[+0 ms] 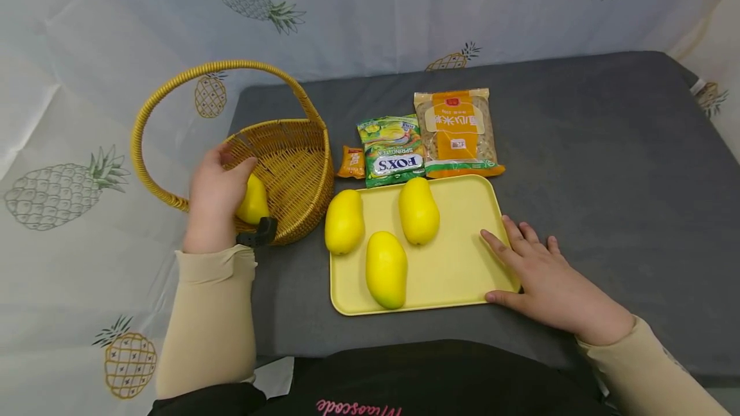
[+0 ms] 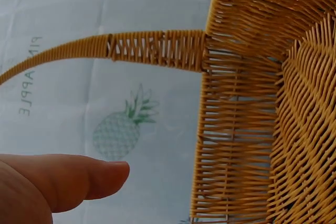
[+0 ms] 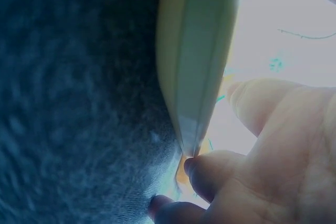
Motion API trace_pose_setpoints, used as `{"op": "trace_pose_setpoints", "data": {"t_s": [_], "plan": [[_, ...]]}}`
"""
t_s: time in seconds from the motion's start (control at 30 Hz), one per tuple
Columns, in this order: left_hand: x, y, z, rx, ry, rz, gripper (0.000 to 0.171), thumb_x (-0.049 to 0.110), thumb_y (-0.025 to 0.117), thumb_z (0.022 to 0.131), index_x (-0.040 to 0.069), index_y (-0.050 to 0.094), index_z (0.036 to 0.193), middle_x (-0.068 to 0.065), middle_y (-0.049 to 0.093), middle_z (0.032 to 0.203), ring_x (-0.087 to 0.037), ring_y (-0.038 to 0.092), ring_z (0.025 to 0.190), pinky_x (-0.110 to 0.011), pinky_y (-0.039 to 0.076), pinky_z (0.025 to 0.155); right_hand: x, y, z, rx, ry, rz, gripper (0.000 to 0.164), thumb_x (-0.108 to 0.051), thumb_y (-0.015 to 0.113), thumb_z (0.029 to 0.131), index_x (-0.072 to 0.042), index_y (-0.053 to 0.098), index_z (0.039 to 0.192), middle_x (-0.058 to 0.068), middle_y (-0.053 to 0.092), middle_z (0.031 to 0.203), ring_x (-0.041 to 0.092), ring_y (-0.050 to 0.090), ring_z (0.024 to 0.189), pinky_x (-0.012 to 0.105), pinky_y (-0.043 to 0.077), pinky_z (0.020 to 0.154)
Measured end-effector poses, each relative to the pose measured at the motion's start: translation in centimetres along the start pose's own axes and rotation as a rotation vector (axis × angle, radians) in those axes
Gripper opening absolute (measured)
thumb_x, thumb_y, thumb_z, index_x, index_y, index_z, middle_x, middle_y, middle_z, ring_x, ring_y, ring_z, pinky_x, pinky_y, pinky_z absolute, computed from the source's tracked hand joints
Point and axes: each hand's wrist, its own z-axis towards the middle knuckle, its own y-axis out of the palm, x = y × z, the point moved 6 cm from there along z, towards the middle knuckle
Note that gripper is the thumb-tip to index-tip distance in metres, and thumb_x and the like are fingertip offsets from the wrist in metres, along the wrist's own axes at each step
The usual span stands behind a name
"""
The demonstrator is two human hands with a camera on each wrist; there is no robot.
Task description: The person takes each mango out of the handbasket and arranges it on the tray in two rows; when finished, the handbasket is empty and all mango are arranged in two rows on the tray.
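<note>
My left hand [image 1: 218, 188] is over the near left side of a wicker basket [image 1: 295, 175], beside a yellow mango [image 1: 252, 201] partly hidden by the hand. Its thumb [image 2: 100, 179] is straight, with no fruit against it in the left wrist view. On a pale yellow tray [image 1: 457, 275] lie three more mangoes: one at the left edge [image 1: 344, 222], one at the front [image 1: 387, 269] and one toward the back [image 1: 419, 210]. My right hand [image 1: 540, 278] spreads its fingers at the tray's right edge; in the right wrist view a fingertip [image 3: 197, 174] meets the rim.
Behind the tray lie a small orange packet [image 1: 351, 162], a green Fox's candy bag [image 1: 393, 149] and a larger orange and clear food bag [image 1: 457, 132]. The basket's tall handle [image 1: 222, 68] arches up at the left. Everything stands on a dark grey table [image 1: 607, 165].
</note>
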Motion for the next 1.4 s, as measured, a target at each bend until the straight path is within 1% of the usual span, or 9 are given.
{"op": "trace_pose_setpoints", "data": {"t_s": [0.27, 0.43, 0.5, 0.63, 0.8, 0.93, 1.03, 1.13, 1.4], "plan": [[-0.6, 0.6, 1.0, -0.029, -0.031, 0.09, 0.09, 0.046, 0.057, 0.112, 0.009, 0.009, 0.179, -0.023, 0.018, 0.183, -0.049, 0.034, 0.161, -0.065, 0.035, 0.129, 0.2, 0.0, 0.1, -0.007, 0.003, 0.009, 0.108, -0.064, 0.081, 0.093, -0.027, 0.027, 0.178, 0.025, 0.002, 0.184, 0.067, 0.011, 0.162, 0.091, 0.01, 0.118], [-1.1, 1.0, 1.5, -0.018, -0.036, 0.204, 0.092, 0.044, 0.06, 0.111, 0.004, 0.011, 0.177, -0.03, 0.018, 0.181, -0.055, 0.027, 0.163, -0.068, 0.031, 0.13, 0.1, 0.1, 0.1, -0.01, 0.001, 0.008, 0.108, -0.063, 0.082, 0.093, -0.026, 0.026, 0.178, 0.024, 0.002, 0.185, 0.066, 0.011, 0.162, 0.091, 0.009, 0.118], [-1.2, 1.2, 1.7, -0.013, -0.036, 0.257, 0.09, 0.041, 0.06, 0.112, 0.002, 0.012, 0.177, -0.033, 0.021, 0.179, -0.057, 0.029, 0.161, -0.069, 0.033, 0.128, 0.1, 0.1, 0.1, -0.009, 0.001, 0.009, 0.108, -0.063, 0.082, 0.093, -0.026, 0.026, 0.178, 0.024, 0.001, 0.185, 0.066, 0.011, 0.163, 0.091, 0.009, 0.118], [-1.4, 1.4, 1.8, -0.007, -0.034, 0.334, 0.082, 0.023, 0.056, 0.11, -0.001, 0.013, 0.176, -0.041, 0.025, 0.173, -0.062, 0.033, 0.155, -0.071, 0.035, 0.125, 0.1, 0.1, 0.2, -0.007, -0.002, 0.014, 0.109, -0.063, 0.082, 0.092, -0.027, 0.026, 0.178, 0.024, 0.001, 0.185, 0.066, 0.011, 0.163, 0.091, 0.008, 0.119], [-1.4, 1.5, 1.8, 0.002, -0.015, 0.365, 0.082, 0.003, 0.047, 0.101, 0.001, 0.015, 0.176, -0.043, 0.027, 0.17, -0.062, 0.033, 0.153, -0.07, 0.037, 0.124, 0.2, 0.1, 0.2, -0.006, -0.001, 0.015, 0.11, -0.064, 0.082, 0.092, -0.026, 0.025, 0.178, 0.023, 0.0, 0.185, 0.066, 0.011, 0.163, 0.091, 0.008, 0.119], [-1.2, 1.7, 1.8, -0.01, -0.004, 0.412, 0.078, 0.007, 0.05, 0.101, -0.003, 0.023, 0.174, -0.045, 0.038, 0.162, -0.061, 0.043, 0.145, -0.068, 0.045, 0.114, 0.3, 0.2, 0.2, -0.005, 0.002, 0.018, 0.111, -0.064, 0.082, 0.092, -0.026, 0.025, 0.178, 0.023, 0.0, 0.185, 0.065, 0.01, 0.163, 0.091, 0.007, 0.119], [-1.2, 1.8, 1.7, -0.026, -0.007, 0.435, 0.072, 0.015, 0.053, 0.102, -0.007, 0.035, 0.168, -0.044, 0.051, 0.15, -0.057, 0.055, 0.127, -0.065, 0.052, 0.098, 0.3, 0.2, 0.2, -0.002, 0.003, 0.022, 0.111, -0.064, 0.082, 0.091, -0.025, 0.025, 0.178, 0.023, 0.0, 0.185, 0.065, 0.01, 0.163, 0.09, 0.007, 0.12], [-1.4, 2.0, 1.6, -0.038, -0.012, 0.422, 0.07, 0.02, 0.056, 0.102, -0.008, 0.042, 0.164, -0.04, 0.058, 0.139, -0.05, 0.057, 0.111, -0.061, 0.053, 0.088, 0.3, 0.2, 0.2, 0.0, 0.003, 0.029, 0.111, -0.064, 0.082, 0.091, -0.025, 0.025, 0.178, 0.023, 0.0, 0.185, 0.065, 0.009, 0.164, 0.09, 0.005, 0.12], [-1.5, 2.1, 1.8, -0.034, 0.005, 0.363, 0.076, 0.024, 0.06, 0.102, -0.003, 0.037, 0.169, -0.037, 0.057, 0.145, -0.048, 0.055, 0.115, -0.058, 0.055, 0.088, 0.2, 0.2, 0.1, 0.019, -0.011, 0.034, 0.111, -0.061, 0.084, 0.092, -0.023, 0.026, 0.178, 0.024, 0.002, 0.185, 0.064, 0.01, 0.164, 0.09, 0.007, 0.12]]}}
